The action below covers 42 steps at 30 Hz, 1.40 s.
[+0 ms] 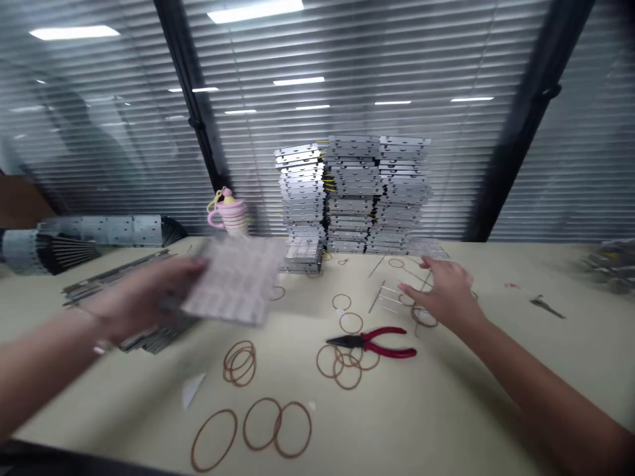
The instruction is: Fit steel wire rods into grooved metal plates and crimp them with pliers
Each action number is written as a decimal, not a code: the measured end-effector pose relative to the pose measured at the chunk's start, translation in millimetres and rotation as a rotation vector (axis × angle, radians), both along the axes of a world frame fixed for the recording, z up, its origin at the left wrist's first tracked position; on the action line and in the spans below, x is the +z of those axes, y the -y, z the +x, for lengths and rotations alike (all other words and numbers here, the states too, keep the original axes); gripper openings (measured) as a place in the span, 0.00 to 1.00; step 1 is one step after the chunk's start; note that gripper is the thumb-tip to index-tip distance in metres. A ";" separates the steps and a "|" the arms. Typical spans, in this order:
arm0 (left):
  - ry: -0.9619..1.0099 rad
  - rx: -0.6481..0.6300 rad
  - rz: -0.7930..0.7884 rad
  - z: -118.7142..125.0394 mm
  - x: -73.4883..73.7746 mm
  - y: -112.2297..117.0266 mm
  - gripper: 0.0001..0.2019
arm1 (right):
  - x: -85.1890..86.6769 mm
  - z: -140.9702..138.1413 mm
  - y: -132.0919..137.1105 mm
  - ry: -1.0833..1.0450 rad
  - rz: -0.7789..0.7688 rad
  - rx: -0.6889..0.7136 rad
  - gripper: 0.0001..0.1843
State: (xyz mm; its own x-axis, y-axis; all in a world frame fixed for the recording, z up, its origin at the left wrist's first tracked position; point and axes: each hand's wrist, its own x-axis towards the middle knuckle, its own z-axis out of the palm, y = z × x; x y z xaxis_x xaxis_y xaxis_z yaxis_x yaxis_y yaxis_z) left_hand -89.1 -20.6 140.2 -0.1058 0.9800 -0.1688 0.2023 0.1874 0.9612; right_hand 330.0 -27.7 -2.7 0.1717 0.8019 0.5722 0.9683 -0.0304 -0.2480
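Note:
My left hand point(163, 291) grips a whitish square sheet point(238, 281) with rows of grey marks, blurred by motion, held above the table; its material I cannot make out. On the right, my right hand point(446, 291) hovers with thumb and fingers apart, nothing visible between them. Close to it lie thin metal rods point(377, 296) and brown rubber bands point(424, 317). Red-handled long-nose pliers point(372, 342) rest between the hands, partly over more rubber bands point(347, 375).
Stacks of flat metal plates point(353, 198) stand at the back by the blinds. A pink-and-white cup-shaped item point(231, 215) is left of them. Grey strips point(153, 337) lie under my left arm. Several rubber bands point(292, 430) lie near the front edge; a dark small tool point(547, 306) lies right.

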 end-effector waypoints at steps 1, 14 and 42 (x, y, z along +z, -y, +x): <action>0.097 -0.065 -0.096 15.9 -21.7 3.8 0.07 | 5.3 -6.4 5.6 -0.013 0.071 -0.029 0.37; 0.678 -0.560 -0.324 113.4 -135.9 19.8 0.16 | 8.8 -106.1 73.5 0.125 0.055 0.380 0.31; 0.726 -0.592 -0.283 108.9 -140.6 23.1 0.26 | -1.2 -106.1 72.7 0.204 0.022 0.501 0.32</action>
State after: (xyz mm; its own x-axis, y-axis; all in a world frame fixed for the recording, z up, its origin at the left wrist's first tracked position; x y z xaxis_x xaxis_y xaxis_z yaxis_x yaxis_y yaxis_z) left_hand 19.8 -43.7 -0.4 0.6127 0.7543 -0.2359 -0.2848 0.4892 0.8244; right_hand 224.0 -100.3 -3.9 -0.3448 0.7447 0.5714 0.8915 0.4504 -0.0490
